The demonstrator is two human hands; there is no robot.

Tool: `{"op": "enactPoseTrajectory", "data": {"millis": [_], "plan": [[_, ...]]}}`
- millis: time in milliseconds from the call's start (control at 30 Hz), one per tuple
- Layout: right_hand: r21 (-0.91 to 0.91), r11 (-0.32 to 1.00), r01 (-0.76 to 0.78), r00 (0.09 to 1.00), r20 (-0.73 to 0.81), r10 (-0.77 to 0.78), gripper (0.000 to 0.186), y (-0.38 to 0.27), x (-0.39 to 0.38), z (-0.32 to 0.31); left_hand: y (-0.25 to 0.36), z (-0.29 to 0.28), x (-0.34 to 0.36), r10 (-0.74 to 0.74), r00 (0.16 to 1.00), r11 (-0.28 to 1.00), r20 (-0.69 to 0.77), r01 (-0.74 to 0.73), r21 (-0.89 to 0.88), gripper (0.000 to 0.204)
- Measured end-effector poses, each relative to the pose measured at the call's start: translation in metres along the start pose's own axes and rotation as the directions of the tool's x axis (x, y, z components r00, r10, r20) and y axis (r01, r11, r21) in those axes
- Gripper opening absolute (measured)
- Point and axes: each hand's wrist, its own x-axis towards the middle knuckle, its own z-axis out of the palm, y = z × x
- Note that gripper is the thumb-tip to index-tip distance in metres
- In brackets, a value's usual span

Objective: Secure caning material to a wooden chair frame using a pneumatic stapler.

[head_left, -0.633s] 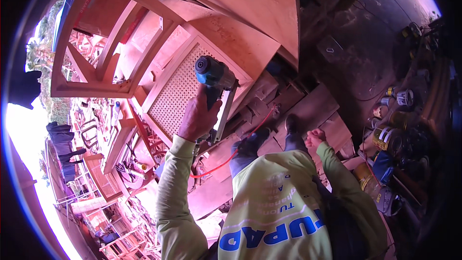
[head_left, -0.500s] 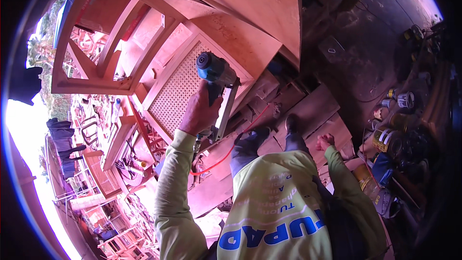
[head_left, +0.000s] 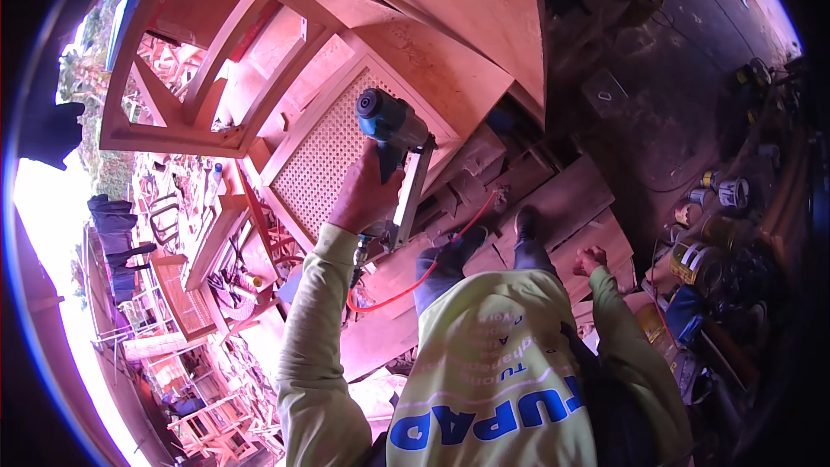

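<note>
My left hand [head_left: 363, 195] is wrapped round the grip of a blue and grey air nail gun [head_left: 399, 125]. The gun's magazine slants down beside my fingers, and its nose is close to the right edge of a wooden frame [head_left: 432, 112]. Woven cane panel [head_left: 316, 134] fills that frame, behind the gun in this view; I cannot tell whether the nose touches the wood. A red air hose [head_left: 424, 281] runs from the tool's lower end across my leg. Off to the right, my right hand [head_left: 590, 260] hangs near my thigh with curled fingers, their inside hidden.
A curved wooden frame [head_left: 173, 138] adjoins the cane piece on the left. Large plywood sheets [head_left: 484, 0] rise at the far side. Boards [head_left: 562, 207] lie around my feet. Paint cans [head_left: 733, 192] stand at right; scrap wood and chair frames [head_left: 216, 432] crowd the lower left.
The view has shifted slightly. The nail gun stays in my left hand at the frame's edge. The red hose now bows higher across my leg, and my right hand's fingers look more tightly curled.
</note>
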Motion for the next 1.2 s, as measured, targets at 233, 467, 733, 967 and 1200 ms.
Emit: {"op": "enactPoseTrajectory", "data": {"millis": [233, 467, 733, 967, 1200], "plan": [[-0.023, 0.998, 0.063, 0.997, 0.037, -0.062, 0.024, -0.016, 0.006, -0.005, -0.017, -0.004, 0.004, 0.057, 0.998, 0.998, 0.019, -0.057, 0.002, 0.053], [-0.032, 0.998, 0.06, 0.994, -0.087, -0.063, 0.02, -0.004, 0.012, -0.022, 0.015, -0.035, -0.023, -0.083, 0.996, 0.963, -0.037, 0.07, -0.262, 0.039], [-0.077, 0.997, 0.028, 0.997, -0.076, -0.034, 0.02, 0.018, 0.008, 0.007, 0.009, -0.025, -0.011, 0.062, 0.993, 0.981, -0.096, -0.078, -0.18, 0.063], [-0.064, 0.988, 0.144, 0.988, -0.043, -0.147, 0.02, 0.01, -0.001, 0.017, -0.001, -0.005, 0.0, 0.133, 0.983, 0.987, -0.125, -0.144, -0.077, 0.063], [-0.026, 0.998, 0.051, 0.997, -0.064, -0.053, 0.018, 0.031, 0.004, 0.0, -0.002, 0.002, 0.002, 0.067, 0.992, 0.998, -0.109, -0.064, 0.026, 0.07]]}}
